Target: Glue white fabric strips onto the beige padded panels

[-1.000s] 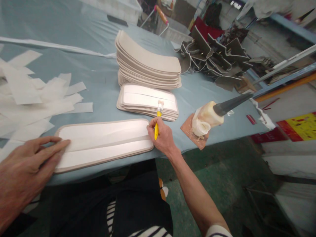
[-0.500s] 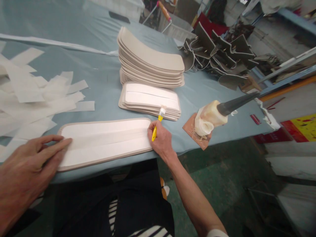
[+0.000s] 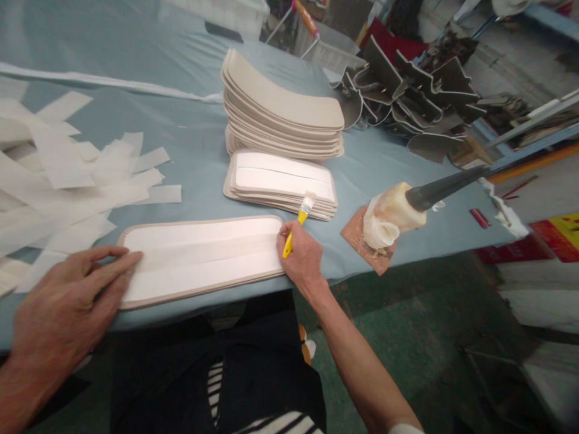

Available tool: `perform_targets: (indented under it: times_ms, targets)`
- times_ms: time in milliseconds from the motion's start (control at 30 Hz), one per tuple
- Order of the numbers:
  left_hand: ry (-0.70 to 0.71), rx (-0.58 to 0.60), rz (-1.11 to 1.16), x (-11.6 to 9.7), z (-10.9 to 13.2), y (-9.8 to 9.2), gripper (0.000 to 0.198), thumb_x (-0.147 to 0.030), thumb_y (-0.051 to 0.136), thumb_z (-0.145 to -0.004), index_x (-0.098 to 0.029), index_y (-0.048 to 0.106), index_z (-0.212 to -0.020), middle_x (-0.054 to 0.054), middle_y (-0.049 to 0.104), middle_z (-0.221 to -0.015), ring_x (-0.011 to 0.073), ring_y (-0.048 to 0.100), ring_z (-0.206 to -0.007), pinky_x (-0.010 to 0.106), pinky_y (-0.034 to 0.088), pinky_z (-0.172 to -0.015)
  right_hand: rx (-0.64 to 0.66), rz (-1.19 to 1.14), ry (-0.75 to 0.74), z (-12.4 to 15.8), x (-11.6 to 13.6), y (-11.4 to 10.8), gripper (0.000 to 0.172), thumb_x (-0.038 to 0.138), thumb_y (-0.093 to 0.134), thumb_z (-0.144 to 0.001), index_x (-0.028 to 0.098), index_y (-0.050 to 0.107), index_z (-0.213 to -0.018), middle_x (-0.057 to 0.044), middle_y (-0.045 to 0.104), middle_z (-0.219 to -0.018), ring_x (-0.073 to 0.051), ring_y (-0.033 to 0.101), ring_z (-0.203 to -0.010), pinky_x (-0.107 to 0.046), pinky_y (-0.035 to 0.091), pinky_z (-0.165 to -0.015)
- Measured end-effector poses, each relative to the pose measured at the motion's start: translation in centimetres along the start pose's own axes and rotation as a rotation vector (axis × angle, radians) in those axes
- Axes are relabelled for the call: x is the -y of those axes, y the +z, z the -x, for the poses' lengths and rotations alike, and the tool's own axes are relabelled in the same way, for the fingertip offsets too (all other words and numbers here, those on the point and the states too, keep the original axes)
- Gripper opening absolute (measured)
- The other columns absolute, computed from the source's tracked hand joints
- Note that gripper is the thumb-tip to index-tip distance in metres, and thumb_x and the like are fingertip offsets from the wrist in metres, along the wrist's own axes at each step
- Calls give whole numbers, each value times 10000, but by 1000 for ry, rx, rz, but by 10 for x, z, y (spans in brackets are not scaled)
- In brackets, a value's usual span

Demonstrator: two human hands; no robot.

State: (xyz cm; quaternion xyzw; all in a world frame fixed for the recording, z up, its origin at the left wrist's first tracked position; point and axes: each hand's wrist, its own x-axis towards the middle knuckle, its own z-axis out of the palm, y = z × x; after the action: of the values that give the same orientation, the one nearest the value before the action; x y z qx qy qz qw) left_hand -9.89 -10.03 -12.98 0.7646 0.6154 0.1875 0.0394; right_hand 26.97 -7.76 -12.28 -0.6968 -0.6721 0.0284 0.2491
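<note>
A long beige panel (image 3: 203, 271) with rounded corners and a white strip-covered face lies at the table's near edge. Over its left end rests my left hand (image 3: 85, 295), fingers stretched out and fingertips touching the white face. My right hand (image 3: 303, 256) is closed around a small yellow-handled paintbrush (image 3: 298, 232), bristles pointing up and away; its fingers also touch the panel's right end. Just behind the brush sits a low stack of similar white-faced panels (image 3: 283, 175). Beyond that rises a taller stack of curved beige panels (image 3: 284, 99).
Loose white strips (image 3: 81, 175) are heaped on the left of the blue-grey covered table (image 3: 194, 138). To the right, a glue-caked container with a dark spout (image 3: 389, 214) stands on a brown scrap (image 3: 353, 232). Dark grey folded pieces (image 3: 407, 96) pile up at the back right.
The whole view has shifted slightly, so everything appears a little further right. Both hands keep their places on the panel, and the paintbrush stays in my right hand.
</note>
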Motion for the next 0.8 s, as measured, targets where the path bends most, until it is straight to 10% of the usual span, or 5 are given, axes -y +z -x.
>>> perform_targets:
  times_ms: [800]
  targets:
    - [15, -41, -20, -17, -1, -9, 515, -428, 319, -1043, -137, 713, -1205, 154, 682, -1273, 298, 648, -1113, 431, 509, -1007, -96, -35, -228, -6, -13, -14, 152, 329, 548, -998, 221, 653, -974, -72, 731, -866, -229, 652, -808, -318, 442, -735]
